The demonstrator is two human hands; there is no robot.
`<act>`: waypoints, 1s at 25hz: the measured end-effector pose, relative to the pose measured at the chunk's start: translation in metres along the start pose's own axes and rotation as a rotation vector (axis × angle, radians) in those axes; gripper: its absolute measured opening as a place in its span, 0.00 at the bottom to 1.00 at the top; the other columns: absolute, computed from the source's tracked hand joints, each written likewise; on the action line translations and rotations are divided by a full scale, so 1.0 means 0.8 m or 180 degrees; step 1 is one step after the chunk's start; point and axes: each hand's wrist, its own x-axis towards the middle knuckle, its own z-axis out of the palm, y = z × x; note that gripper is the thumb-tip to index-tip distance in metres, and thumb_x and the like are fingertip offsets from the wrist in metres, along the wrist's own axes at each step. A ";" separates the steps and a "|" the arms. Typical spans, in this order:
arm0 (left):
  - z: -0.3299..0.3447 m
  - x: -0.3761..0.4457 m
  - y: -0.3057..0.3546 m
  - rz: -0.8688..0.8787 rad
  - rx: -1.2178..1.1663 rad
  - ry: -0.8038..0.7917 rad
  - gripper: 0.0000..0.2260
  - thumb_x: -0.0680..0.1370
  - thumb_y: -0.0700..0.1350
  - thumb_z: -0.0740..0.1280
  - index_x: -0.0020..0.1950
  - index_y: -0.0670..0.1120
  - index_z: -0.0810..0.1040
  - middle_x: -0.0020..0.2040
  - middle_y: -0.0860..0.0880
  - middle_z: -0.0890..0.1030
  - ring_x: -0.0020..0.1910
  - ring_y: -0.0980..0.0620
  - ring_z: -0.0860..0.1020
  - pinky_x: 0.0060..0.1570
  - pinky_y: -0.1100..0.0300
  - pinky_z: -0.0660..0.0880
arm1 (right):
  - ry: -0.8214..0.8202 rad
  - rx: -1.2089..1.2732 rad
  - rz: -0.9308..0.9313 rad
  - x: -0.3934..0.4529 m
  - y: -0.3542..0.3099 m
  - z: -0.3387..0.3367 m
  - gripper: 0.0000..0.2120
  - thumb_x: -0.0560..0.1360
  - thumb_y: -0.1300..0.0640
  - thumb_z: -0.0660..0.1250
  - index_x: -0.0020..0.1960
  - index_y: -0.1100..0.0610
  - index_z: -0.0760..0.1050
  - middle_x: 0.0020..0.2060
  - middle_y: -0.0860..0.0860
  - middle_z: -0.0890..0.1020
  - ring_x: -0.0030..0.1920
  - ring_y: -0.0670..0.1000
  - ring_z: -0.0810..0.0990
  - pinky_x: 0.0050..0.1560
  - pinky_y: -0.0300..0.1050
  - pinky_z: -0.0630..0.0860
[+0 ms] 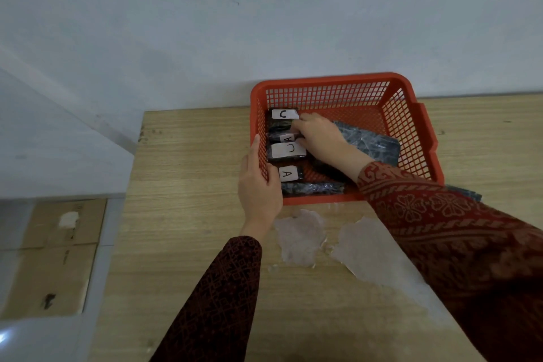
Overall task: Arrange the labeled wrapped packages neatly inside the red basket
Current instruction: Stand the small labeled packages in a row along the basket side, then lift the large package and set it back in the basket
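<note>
A red mesh basket [329, 87] stands on the wooden table against the wall. Several black wrapped packages with white letter labels lie in a row along its left side: one labelled C [283, 114] at the back, a narrow one labelled A [286, 137], a wider one [286, 150], and another A [289, 174] at the front. A larger dark package [370, 142] lies flat on the right of the basket floor. My left hand [258, 185] grips the basket's front-left corner. My right hand [318, 135] reaches inside, its fingers on the narrow A package.
The table [191, 214] has two pale scuffed patches [299, 235] near the basket's front. Another dark package [467, 192] peeks out beside the basket's front right, partly under my sleeve. Cardboard boxes [50, 256] sit on the floor at the left.
</note>
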 end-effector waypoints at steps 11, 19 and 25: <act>0.000 0.000 0.000 0.0004 -0.0007 -0.0003 0.27 0.78 0.37 0.61 0.76 0.49 0.62 0.65 0.48 0.74 0.53 0.74 0.62 0.47 0.87 0.59 | -0.0518 -0.0351 -0.0191 0.028 0.012 0.006 0.12 0.74 0.64 0.68 0.57 0.62 0.76 0.57 0.59 0.75 0.55 0.61 0.76 0.51 0.56 0.77; -0.001 0.000 0.001 0.0060 0.0006 -0.0018 0.26 0.78 0.39 0.61 0.76 0.50 0.61 0.65 0.47 0.73 0.53 0.70 0.64 0.48 0.83 0.65 | -0.0234 -0.0011 -0.0003 -0.004 0.008 -0.002 0.20 0.75 0.55 0.67 0.66 0.59 0.72 0.59 0.59 0.75 0.60 0.60 0.73 0.57 0.55 0.73; 0.001 0.007 0.017 0.1316 0.1988 -0.0126 0.20 0.77 0.44 0.61 0.70 0.46 0.70 0.72 0.39 0.68 0.73 0.38 0.63 0.71 0.40 0.57 | 0.0620 0.0675 0.0757 -0.130 0.051 -0.011 0.17 0.74 0.57 0.68 0.62 0.58 0.75 0.66 0.60 0.69 0.67 0.62 0.64 0.66 0.59 0.66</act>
